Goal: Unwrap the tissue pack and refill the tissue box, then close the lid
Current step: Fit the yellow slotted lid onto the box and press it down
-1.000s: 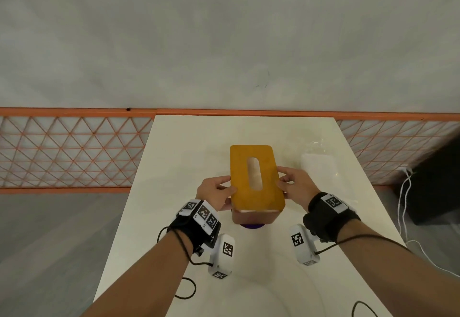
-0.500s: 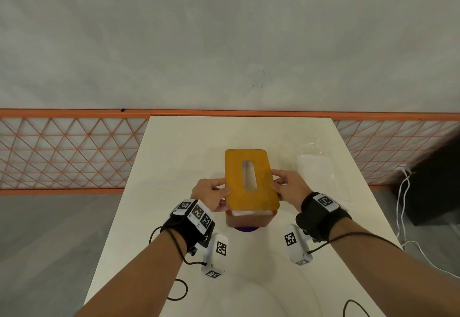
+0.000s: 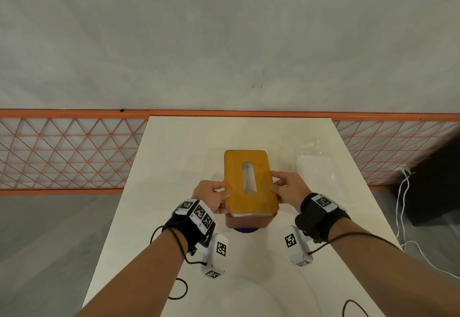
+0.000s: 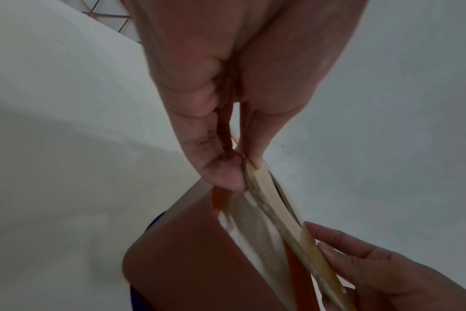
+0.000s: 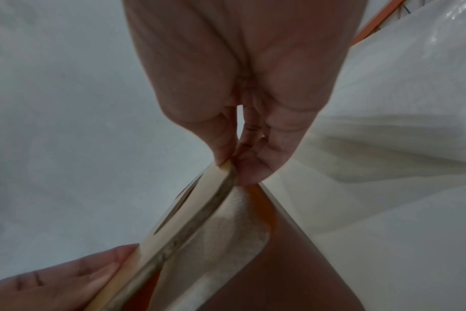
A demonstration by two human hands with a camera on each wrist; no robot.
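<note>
An orange-brown tissue box (image 3: pixel 249 222) stands on the white table (image 3: pixel 174 157), on a dark purple base. Its wooden lid (image 3: pixel 249 179), with an oval slot, hovers just above the box, a thin gap showing at the near edge. My left hand (image 3: pixel 211 196) pinches the lid's left edge and my right hand (image 3: pixel 286 187) pinches its right edge. In the left wrist view, white tissues (image 4: pixel 253 229) fill the box (image 4: pixel 194 263) under the lid (image 4: pixel 279 210). The right wrist view shows the lid (image 5: pixel 189 216) above the tissues (image 5: pixel 234 223) and box wall (image 5: pixel 293 252).
Clear plastic wrap (image 3: pixel 313 164) lies on the table right of the box. An orange lattice fence (image 3: pixel 69 152) runs behind the table below a grey wall. White cables (image 3: pixel 403 207) hang at the right beside a dark object (image 3: pixel 438 187).
The lid has come down closer to the box and now lies nearly level over it, still held by both hands.
</note>
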